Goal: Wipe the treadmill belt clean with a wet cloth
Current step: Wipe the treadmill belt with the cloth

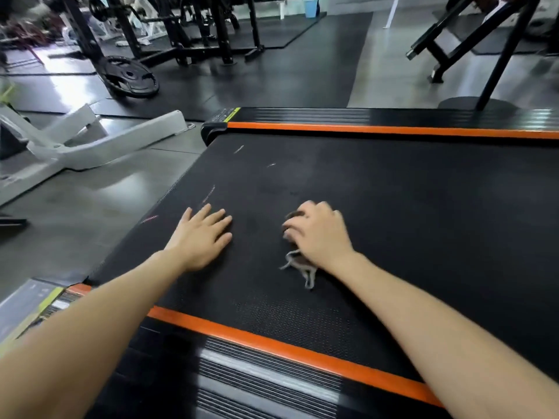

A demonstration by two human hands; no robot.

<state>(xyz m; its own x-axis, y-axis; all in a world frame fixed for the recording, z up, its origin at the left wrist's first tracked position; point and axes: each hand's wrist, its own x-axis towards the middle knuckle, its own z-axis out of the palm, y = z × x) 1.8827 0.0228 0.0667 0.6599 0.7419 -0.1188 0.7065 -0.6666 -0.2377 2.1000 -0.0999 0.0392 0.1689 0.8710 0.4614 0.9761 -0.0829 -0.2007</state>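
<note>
Grey gym floor (90, 201) flanks treadmill belt (393, 207), perhaps streaked.

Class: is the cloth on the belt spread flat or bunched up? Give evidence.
Bunched: the cloth is wadded under the right hand, only crumpled edges showing on the belt.

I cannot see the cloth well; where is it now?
In the head view the cloth is bunched under the right hand on the treadmill belt, right of the flat left hand; its loose end points toward the near orange strip.
</note>
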